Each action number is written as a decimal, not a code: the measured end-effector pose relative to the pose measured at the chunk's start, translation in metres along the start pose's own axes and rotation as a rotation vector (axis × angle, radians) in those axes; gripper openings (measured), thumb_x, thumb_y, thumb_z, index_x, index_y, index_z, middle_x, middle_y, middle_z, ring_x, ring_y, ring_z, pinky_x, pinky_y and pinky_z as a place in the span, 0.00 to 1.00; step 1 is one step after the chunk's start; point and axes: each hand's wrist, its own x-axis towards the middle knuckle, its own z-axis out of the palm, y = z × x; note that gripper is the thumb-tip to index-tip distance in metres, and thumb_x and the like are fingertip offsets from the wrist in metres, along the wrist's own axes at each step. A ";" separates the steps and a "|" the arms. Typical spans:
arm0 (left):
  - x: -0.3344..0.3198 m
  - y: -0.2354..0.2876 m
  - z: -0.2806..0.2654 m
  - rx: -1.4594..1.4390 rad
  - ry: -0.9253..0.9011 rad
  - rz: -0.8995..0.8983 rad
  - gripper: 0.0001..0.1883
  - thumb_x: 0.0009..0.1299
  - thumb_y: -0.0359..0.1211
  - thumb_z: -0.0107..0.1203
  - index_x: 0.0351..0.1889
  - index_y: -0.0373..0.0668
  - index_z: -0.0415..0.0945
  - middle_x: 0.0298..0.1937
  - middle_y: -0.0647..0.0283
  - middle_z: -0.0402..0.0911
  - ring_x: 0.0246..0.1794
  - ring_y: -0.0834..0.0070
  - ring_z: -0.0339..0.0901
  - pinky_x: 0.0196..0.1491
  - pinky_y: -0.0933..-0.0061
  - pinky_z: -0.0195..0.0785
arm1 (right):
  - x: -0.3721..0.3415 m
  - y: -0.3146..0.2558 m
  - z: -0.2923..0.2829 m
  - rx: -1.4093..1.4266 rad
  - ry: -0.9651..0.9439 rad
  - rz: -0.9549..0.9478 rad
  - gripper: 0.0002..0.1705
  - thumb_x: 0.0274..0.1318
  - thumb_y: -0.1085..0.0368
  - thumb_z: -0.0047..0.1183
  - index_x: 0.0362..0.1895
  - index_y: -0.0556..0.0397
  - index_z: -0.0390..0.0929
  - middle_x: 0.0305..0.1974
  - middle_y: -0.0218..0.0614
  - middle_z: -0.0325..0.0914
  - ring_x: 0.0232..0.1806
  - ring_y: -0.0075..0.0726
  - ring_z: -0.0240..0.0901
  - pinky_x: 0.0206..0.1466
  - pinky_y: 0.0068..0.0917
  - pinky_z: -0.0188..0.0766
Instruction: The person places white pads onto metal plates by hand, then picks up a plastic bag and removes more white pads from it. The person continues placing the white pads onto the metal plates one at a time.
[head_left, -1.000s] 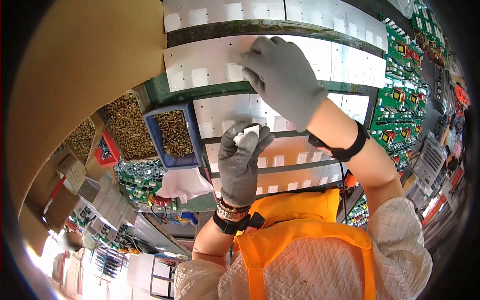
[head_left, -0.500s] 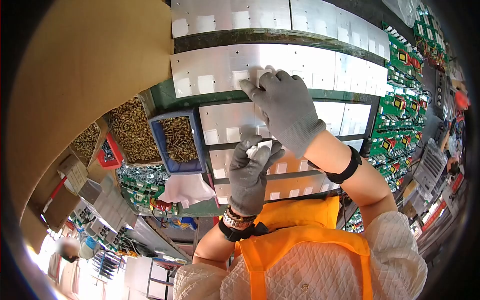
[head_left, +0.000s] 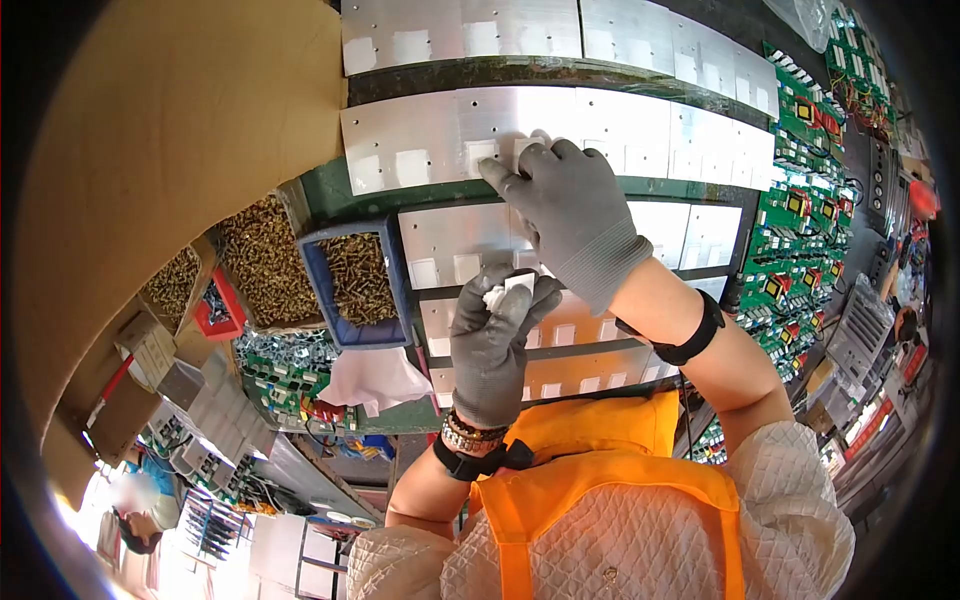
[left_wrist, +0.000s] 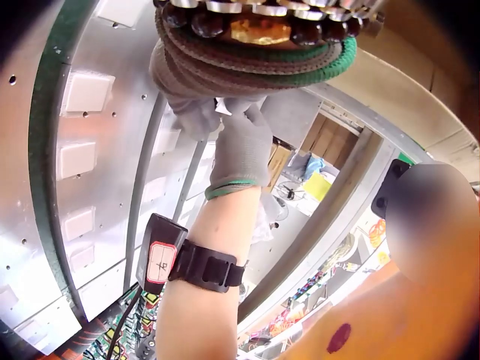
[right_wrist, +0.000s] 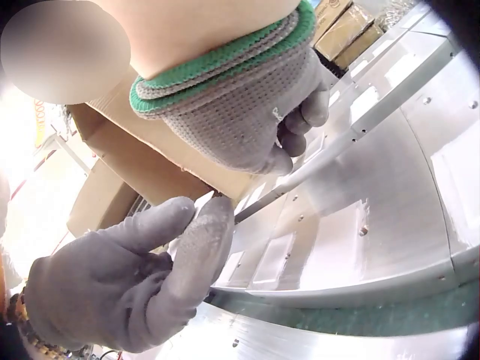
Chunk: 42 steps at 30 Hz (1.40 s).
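The person's left hand in a grey coated knit glove (head_left: pixel 488 345) is grasping a small stack of thin white square pads (head_left: pixel 518 284), pinched between thumb and fingers; how many there are is hard to make out. The right hand in a matching grey glove (head_left: pixel 580 205) has its fingertips down at a flat silver metal plate (head_left: pixel 515 112), beside a white square patch (head_left: pixel 525 147) that those fingers partly cover. I cannot tell whether they pinch it or merely touch it; in the right wrist view the curved fingers and glove hide that spot.

From that side the left hand's pads shrink to a pale edge between thumb and finger, while the left wrist view, blocked above by a dark beaded bracelet (left_wrist: pixel 259 28), leaves only a white sliver. It alone shows the red-and-white label (left_wrist: pixel 160 262) on the right wrist's black device.

Only the head view takes in the blue plastic bin (head_left: pixel 372 335) of brass-coloured screws (head_left: pixel 362 283), the green tabletop (head_left: pixel 328 190) and the green circuit boards (head_left: pixel 795 215), dimmed and cut off toward the rim
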 end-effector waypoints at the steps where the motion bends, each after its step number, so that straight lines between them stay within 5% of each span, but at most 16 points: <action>1: 0.001 0.000 0.000 -0.009 0.006 -0.005 0.12 0.75 0.27 0.52 0.56 0.42 0.73 0.51 0.58 0.81 0.53 0.66 0.81 0.62 0.60 0.75 | 0.000 0.000 -0.001 0.001 -0.001 -0.003 0.28 0.49 0.65 0.60 0.59 0.49 0.76 0.46 0.35 0.77 0.49 0.41 0.73 0.51 0.36 0.72; 9: 0.008 0.009 0.002 -0.073 0.015 0.007 0.14 0.74 0.26 0.52 0.57 0.41 0.73 0.51 0.55 0.82 0.53 0.64 0.82 0.62 0.59 0.75 | -0.003 0.003 -0.002 0.036 0.028 -0.008 0.22 0.53 0.65 0.58 0.55 0.47 0.78 0.43 0.34 0.77 0.48 0.42 0.73 0.51 0.36 0.72; 12: 0.010 0.014 -0.001 -0.066 -0.020 0.063 0.14 0.74 0.25 0.52 0.57 0.41 0.73 0.52 0.57 0.80 0.54 0.66 0.80 0.62 0.59 0.75 | -0.008 0.007 -0.004 0.365 0.149 -0.044 0.13 0.53 0.64 0.59 0.45 0.47 0.82 0.37 0.34 0.77 0.44 0.41 0.74 0.51 0.36 0.70; 15: 0.011 0.015 -0.004 -0.060 -0.024 0.103 0.13 0.75 0.25 0.52 0.56 0.42 0.73 0.52 0.60 0.79 0.54 0.68 0.80 0.61 0.59 0.75 | -0.014 0.004 -0.008 0.726 0.013 -0.081 0.09 0.47 0.63 0.67 0.34 0.48 0.84 0.31 0.35 0.73 0.36 0.39 0.73 0.42 0.35 0.73; 24: 0.007 0.017 -0.013 -0.069 0.026 0.171 0.12 0.75 0.28 0.53 0.55 0.43 0.73 0.51 0.59 0.82 0.52 0.66 0.82 0.60 0.58 0.76 | 0.023 0.003 -0.018 0.767 0.028 0.049 0.05 0.50 0.66 0.64 0.31 0.52 0.83 0.31 0.36 0.74 0.34 0.39 0.75 0.38 0.35 0.73; 25: 0.007 0.019 -0.015 -0.060 0.029 0.158 0.12 0.74 0.28 0.54 0.54 0.43 0.73 0.50 0.59 0.82 0.52 0.66 0.82 0.60 0.58 0.76 | 0.037 0.002 -0.028 0.656 0.021 0.033 0.07 0.57 0.63 0.57 0.32 0.49 0.85 0.36 0.39 0.80 0.40 0.47 0.78 0.48 0.41 0.76; 28: 0.004 0.020 -0.019 -0.064 0.043 0.112 0.11 0.74 0.29 0.55 0.53 0.43 0.74 0.49 0.60 0.82 0.52 0.66 0.82 0.59 0.59 0.77 | 0.063 -0.007 -0.014 0.412 0.027 -0.016 0.12 0.61 0.59 0.52 0.34 0.49 0.85 0.41 0.41 0.79 0.45 0.46 0.76 0.53 0.40 0.73; 34: -0.003 0.020 -0.015 -0.048 0.051 0.104 0.11 0.74 0.29 0.55 0.53 0.44 0.74 0.49 0.60 0.83 0.53 0.66 0.82 0.58 0.59 0.77 | 0.080 -0.017 0.007 0.244 0.163 -0.073 0.04 0.53 0.66 0.57 0.32 0.49 0.83 0.35 0.37 0.76 0.41 0.47 0.75 0.46 0.42 0.73; 37: -0.005 0.019 -0.014 -0.061 0.040 0.084 0.11 0.74 0.29 0.55 0.53 0.44 0.75 0.50 0.60 0.83 0.53 0.67 0.82 0.59 0.60 0.77 | 0.068 -0.018 0.007 0.219 0.316 -0.111 0.08 0.51 0.67 0.58 0.38 0.47 0.83 0.34 0.36 0.75 0.40 0.46 0.74 0.44 0.41 0.73; 40: -0.006 0.017 -0.016 -0.071 0.015 0.090 0.11 0.74 0.29 0.55 0.53 0.43 0.75 0.50 0.60 0.82 0.53 0.67 0.81 0.59 0.60 0.76 | 0.045 -0.023 -0.007 0.171 0.054 -0.130 0.12 0.58 0.64 0.52 0.44 0.50 0.83 0.40 0.38 0.77 0.46 0.41 0.74 0.50 0.38 0.71; 42: -0.008 0.016 -0.016 -0.074 -0.006 0.098 0.11 0.74 0.29 0.55 0.53 0.43 0.75 0.49 0.60 0.82 0.52 0.67 0.81 0.60 0.59 0.75 | 0.036 -0.027 0.001 0.123 0.074 -0.152 0.16 0.53 0.65 0.55 0.47 0.48 0.82 0.41 0.36 0.77 0.46 0.40 0.74 0.49 0.37 0.71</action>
